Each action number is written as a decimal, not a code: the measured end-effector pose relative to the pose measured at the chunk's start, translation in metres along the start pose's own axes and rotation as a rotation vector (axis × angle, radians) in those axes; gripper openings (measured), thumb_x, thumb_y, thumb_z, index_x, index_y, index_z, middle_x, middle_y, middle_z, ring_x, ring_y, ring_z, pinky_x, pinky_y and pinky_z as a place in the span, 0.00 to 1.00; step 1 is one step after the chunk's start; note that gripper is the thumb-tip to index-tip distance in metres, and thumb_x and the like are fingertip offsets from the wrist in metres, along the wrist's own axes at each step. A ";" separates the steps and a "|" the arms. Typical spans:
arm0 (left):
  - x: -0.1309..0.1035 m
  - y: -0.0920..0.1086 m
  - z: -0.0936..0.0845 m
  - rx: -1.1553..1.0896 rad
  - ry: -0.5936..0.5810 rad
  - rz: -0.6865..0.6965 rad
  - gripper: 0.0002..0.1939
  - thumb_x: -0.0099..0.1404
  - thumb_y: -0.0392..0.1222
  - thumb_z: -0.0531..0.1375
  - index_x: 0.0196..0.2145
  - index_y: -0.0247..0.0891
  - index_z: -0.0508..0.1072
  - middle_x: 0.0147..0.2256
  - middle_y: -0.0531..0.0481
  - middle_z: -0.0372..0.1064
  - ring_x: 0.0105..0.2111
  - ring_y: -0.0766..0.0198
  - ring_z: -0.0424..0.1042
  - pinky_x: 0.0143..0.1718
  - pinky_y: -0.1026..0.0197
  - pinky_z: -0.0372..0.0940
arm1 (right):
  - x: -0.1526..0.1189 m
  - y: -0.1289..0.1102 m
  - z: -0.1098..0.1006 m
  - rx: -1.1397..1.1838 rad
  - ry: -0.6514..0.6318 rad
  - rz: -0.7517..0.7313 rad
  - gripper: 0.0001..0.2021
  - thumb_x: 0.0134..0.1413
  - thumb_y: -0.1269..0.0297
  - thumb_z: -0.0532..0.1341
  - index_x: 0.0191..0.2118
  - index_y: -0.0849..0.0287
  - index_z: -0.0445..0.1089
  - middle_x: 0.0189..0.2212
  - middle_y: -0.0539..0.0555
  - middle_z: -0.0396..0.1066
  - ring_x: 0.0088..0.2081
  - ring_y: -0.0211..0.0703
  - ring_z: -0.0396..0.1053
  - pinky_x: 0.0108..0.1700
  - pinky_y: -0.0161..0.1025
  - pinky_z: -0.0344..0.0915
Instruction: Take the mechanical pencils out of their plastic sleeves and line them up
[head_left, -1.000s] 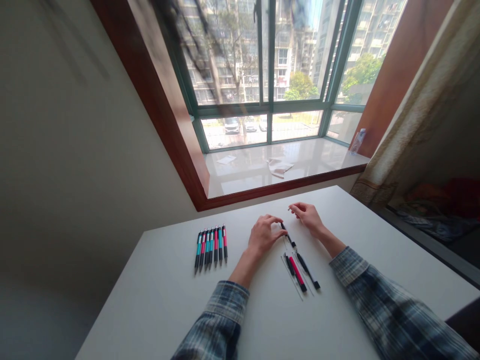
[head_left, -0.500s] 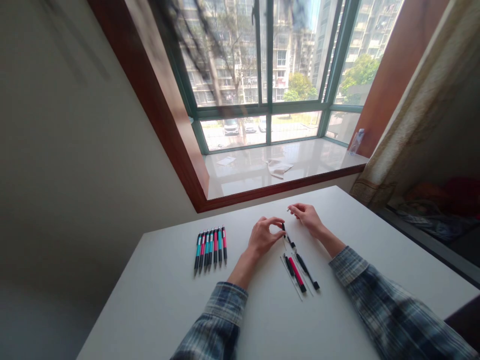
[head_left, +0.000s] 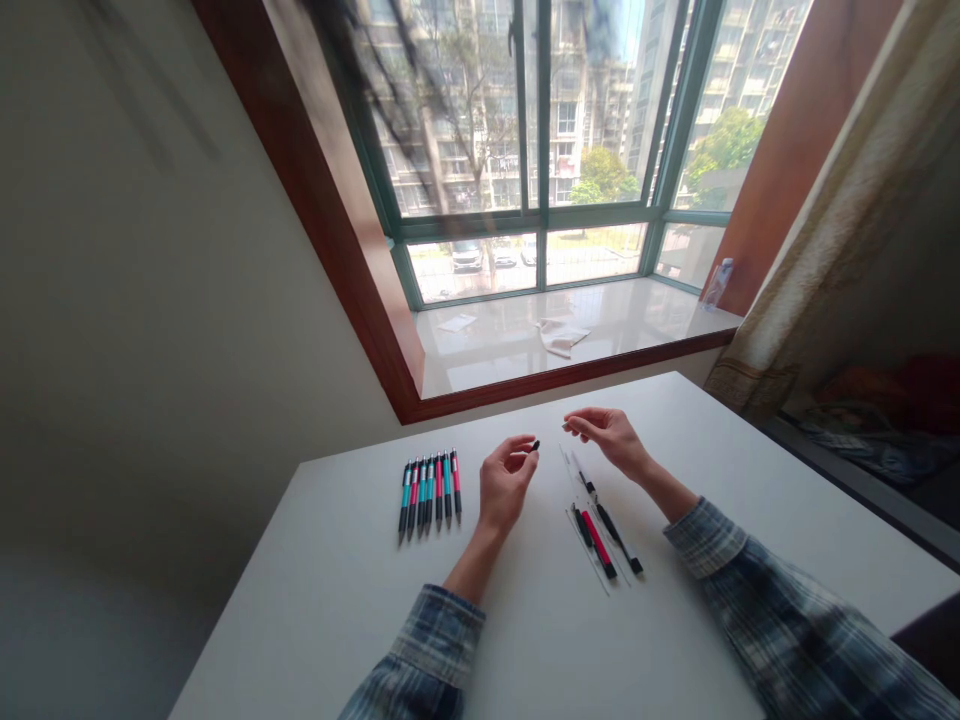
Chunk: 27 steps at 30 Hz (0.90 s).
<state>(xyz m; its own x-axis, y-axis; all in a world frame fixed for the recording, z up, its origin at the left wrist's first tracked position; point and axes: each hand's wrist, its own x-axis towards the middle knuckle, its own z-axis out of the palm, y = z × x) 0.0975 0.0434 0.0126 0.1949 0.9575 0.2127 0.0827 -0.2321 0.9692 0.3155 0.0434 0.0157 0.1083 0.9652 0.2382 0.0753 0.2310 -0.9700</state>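
Observation:
Between the thumb and fingers of my left hand (head_left: pixel 507 482) is a short black pen grip (head_left: pixel 535 446), mostly covered by the fingertips. My right hand (head_left: pixel 606 434) pinches a small silvery pen tip (head_left: pixel 565 426) a little to the right of it. Below the hands lie loose pen parts: a red barrel (head_left: pixel 598 543), a black grip (head_left: pixel 581 527), thin refills (head_left: pixel 591 556) and black pieces with clips (head_left: pixel 616 537). To the left of my left hand, several assembled pens (head_left: pixel 430 493) in teal and red lie side by side, tips toward me.
The parts lie on a white table (head_left: pixel 360 640). Behind it, a window sill (head_left: pixel 495 365) holds a crumpled cloth (head_left: pixel 562 337), a flat white paper (head_left: pixel 457 323) and a clear bottle (head_left: pixel 720 283). A curtain (head_left: pixel 810 240) hangs at the right.
My left hand has moved left, away from the loose parts, with the black grip in its fingers. My right hand has shifted slightly left, still pinching the pen tip.

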 end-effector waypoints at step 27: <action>-0.036 0.000 -0.015 0.040 0.048 0.046 0.08 0.62 0.43 0.65 0.38 0.38 0.79 0.37 0.47 0.80 0.38 0.59 0.79 0.45 0.57 0.74 | -0.028 -0.007 0.037 -0.061 -0.239 -0.034 0.15 0.54 0.51 0.69 0.39 0.57 0.82 0.31 0.55 0.81 0.32 0.44 0.75 0.37 0.40 0.72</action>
<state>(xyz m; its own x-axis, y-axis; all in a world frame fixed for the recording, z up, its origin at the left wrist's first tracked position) 0.0761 0.0112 0.0070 0.1522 0.9526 0.2635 0.1141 -0.2817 0.9527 0.2753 0.0197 0.0138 -0.1327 0.9603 0.2452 0.1357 0.2627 -0.9553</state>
